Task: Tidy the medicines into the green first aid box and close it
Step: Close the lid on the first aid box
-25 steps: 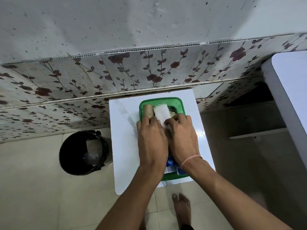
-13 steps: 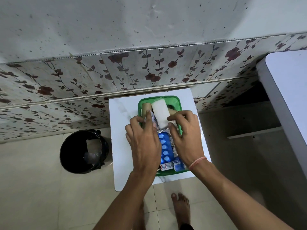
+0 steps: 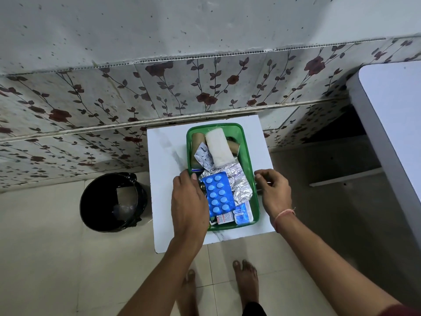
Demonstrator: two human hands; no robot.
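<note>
Green first aid box [image 3: 248,156] sits between both hands [image 3: 189,201].

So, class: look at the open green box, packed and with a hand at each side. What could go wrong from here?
1. The white gauze roll and crumpled foil strips seem to be heaped high in the green box, so a lid might not seat.
2. No lid is in view.
3. The box sits close to the right edge of the small white table; the left hand or right hand might nudge it off.
</note>
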